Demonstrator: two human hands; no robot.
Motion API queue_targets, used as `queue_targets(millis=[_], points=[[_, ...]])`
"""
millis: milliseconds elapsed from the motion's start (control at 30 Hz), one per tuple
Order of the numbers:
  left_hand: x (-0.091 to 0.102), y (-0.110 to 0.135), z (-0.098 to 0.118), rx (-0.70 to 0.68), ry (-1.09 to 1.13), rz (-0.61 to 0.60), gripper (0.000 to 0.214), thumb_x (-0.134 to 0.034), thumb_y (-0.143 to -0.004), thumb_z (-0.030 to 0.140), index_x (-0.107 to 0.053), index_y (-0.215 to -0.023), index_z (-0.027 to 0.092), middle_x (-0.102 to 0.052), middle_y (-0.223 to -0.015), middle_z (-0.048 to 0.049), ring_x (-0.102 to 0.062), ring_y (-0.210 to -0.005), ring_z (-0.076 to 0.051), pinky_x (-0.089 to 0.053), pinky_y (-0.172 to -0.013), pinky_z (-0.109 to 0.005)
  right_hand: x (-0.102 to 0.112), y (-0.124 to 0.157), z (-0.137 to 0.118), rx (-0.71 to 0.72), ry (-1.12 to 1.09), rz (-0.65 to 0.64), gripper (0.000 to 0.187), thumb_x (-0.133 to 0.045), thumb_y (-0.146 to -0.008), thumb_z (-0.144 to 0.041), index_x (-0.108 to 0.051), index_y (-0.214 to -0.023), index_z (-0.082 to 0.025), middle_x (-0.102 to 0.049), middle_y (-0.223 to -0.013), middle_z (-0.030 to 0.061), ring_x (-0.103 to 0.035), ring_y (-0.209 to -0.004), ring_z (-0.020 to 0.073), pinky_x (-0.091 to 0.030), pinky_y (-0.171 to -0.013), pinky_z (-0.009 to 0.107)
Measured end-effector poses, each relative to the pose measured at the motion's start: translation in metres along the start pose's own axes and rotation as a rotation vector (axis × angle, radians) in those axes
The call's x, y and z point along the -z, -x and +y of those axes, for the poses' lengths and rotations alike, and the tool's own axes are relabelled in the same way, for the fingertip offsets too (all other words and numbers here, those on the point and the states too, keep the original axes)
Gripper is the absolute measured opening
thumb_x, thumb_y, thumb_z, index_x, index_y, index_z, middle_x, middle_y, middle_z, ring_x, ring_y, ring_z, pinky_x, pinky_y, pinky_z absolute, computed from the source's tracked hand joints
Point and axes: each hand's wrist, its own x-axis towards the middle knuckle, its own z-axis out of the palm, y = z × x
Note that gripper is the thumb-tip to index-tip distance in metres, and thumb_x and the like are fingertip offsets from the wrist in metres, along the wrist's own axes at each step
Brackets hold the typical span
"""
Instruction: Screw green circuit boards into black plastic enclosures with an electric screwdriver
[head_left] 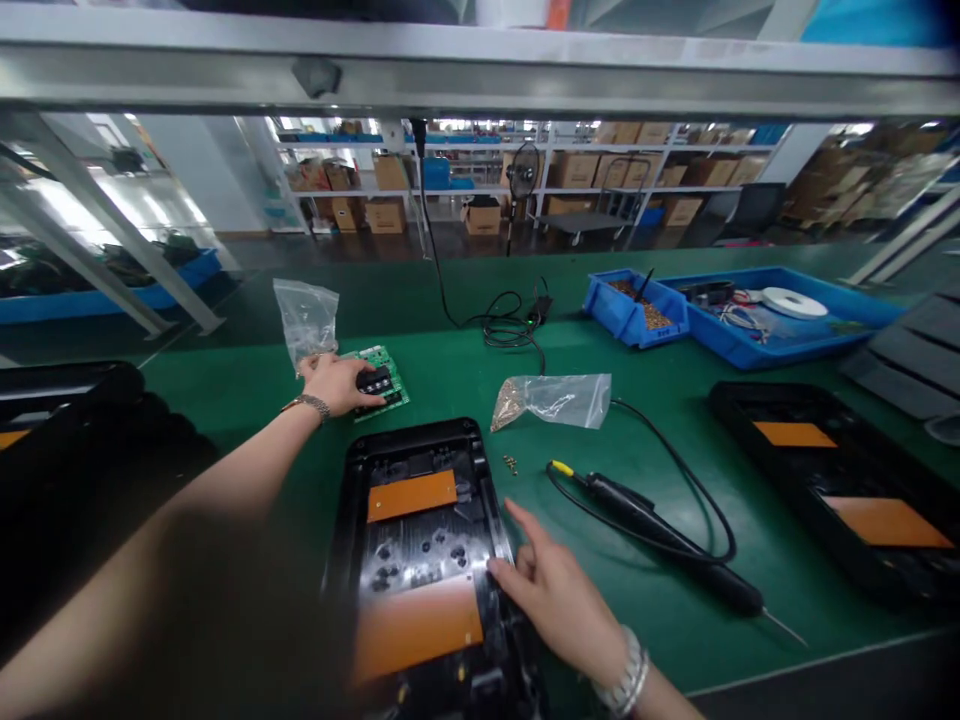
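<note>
My left hand (337,385) lies over a green circuit board (382,375), its fingers gripping the board's black component block. My right hand (559,600) rests with spread fingers on the edge of a black plastic housing (416,450), which lies open with orange pads inside. To the right of that hand lies a black electric screwdriver (660,525) with a thin cable. A few small brass screws (510,463) lie near a clear bag of brass parts (551,402). An empty-looking clear plastic bag (306,322) sits just behind the circuit board.
A second black housing (825,480) lies at the right of the green bench mat (450,355). Blue bins (772,315) holding parts, wires and tape stand at the back right. A coiled black cable (510,325) lies behind. A metal shelf rail (480,70) crosses above.
</note>
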Motion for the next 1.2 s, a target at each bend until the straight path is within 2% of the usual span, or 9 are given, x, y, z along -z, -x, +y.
queue_targets(millis=[100,233,367,533,633,733,933,1067,1200], points=[[0.021,0.017,0.009,-0.007,-0.052,0.086,0.069,-0.076,-0.072,0.066,-0.07,-0.122,0.018,-0.066,-0.111,-0.0139,-0.045,-0.118,-0.042,-0.021,-0.103,-0.061,0.012,-0.009,0.002,0.041,0.078,0.103,0.067,-0.05,-0.098,-0.052,-0.034,-0.155,-0.02,-0.06,-0.077,-0.0016,-0.057,-0.073,0.019,-0.04,-0.073,0.035],[0.06,0.068,0.039,-0.071,-0.096,0.193,0.061,-0.051,-0.093,0.062,-0.067,-0.126,0.013,-0.063,-0.109,-0.0076,-0.045,-0.119,-0.037,-0.019,-0.106,-0.061,0.027,-0.004,0.019,0.082,0.117,0.221,0.057,-0.049,-0.099,-0.056,-0.045,-0.147,-0.026,-0.064,-0.105,0.0023,-0.06,-0.092,0.019,-0.048,-0.089,0.039],[0.081,0.148,0.086,-0.209,-0.069,0.278,0.061,-0.081,-0.07,0.062,-0.068,-0.117,0.025,-0.068,-0.107,-0.0023,-0.048,-0.118,-0.032,-0.01,-0.114,-0.061,0.041,0.011,0.049,0.213,0.401,0.472,0.055,-0.051,-0.099,-0.054,-0.05,-0.144,-0.022,-0.058,-0.132,0.0089,-0.053,-0.123,0.0243,-0.044,-0.109,0.043],[0.064,0.234,0.145,-0.295,0.083,0.244,0.053,-0.089,-0.063,0.043,-0.066,-0.107,0.024,-0.071,-0.099,-0.0005,-0.055,-0.108,-0.033,-0.019,-0.108,-0.065,0.063,0.024,0.085,0.305,0.711,0.729,0.057,-0.051,-0.099,-0.052,-0.052,-0.143,-0.014,-0.05,-0.145,0.0144,-0.048,-0.133,0.0298,-0.04,-0.115,0.047],[0.045,0.255,0.162,-0.272,0.157,0.213,0.05,-0.087,-0.066,0.047,-0.067,-0.104,0.022,-0.069,-0.097,-0.0022,-0.056,-0.104,-0.032,-0.02,-0.107,-0.066,0.082,0.024,0.098,0.166,0.879,0.809,0.061,-0.053,-0.096,-0.052,-0.054,-0.142,-0.012,-0.049,-0.141,0.0191,-0.047,-0.128,0.0382,-0.041,-0.108,0.055],[0.028,0.258,0.169,-0.223,0.175,0.156,0.049,-0.087,-0.067,0.044,-0.068,-0.107,0.023,-0.069,-0.1,-0.0024,-0.054,-0.109,-0.032,-0.018,-0.109,-0.065,0.102,0.017,0.103,-0.03,0.906,0.733,0.066,-0.048,-0.097,-0.054,-0.052,-0.145,-0.009,-0.057,-0.119,0.0224,-0.054,-0.109,0.042,-0.046,-0.092,0.057],[0.012,0.255,0.172,-0.171,0.165,0.118,0.052,-0.089,-0.068,0.042,-0.066,-0.11,0.025,-0.068,-0.104,-0.0001,-0.051,-0.114,-0.031,-0.015,-0.113,-0.062,0.136,0.003,0.098,-0.037,0.684,0.578,0.058,-0.059,-0.091,-0.055,-0.065,-0.123,-0.007,-0.061,-0.106,0.0201,-0.058,-0.099,0.0392,-0.046,-0.09,0.053],[0.011,0.254,0.172,-0.182,0.168,0.105,0.054,-0.089,-0.069,0.046,-0.065,-0.112,0.024,-0.069,-0.105,-0.0014,-0.05,-0.115,-0.032,-0.015,-0.113,-0.065,0.143,0.01,0.07,-0.019,0.338,0.552,0.059,-0.056,-0.091,-0.064,-0.063,-0.119,-0.013,-0.065,-0.095,0.0111,-0.062,-0.084,0.0266,-0.051,-0.078,0.043],[0.011,0.253,0.173,-0.178,0.171,0.077,0.053,-0.089,-0.071,0.044,-0.066,-0.113,0.024,-0.069,-0.107,-0.0019,-0.051,-0.114,-0.033,-0.016,-0.112,-0.066,0.13,0.011,0.016,0.268,-0.368,0.596,0.054,-0.06,-0.093,-0.057,-0.058,-0.134,-0.023,-0.051,-0.08,-0.0013,-0.052,-0.069,0.0114,-0.049,-0.069,0.027]])
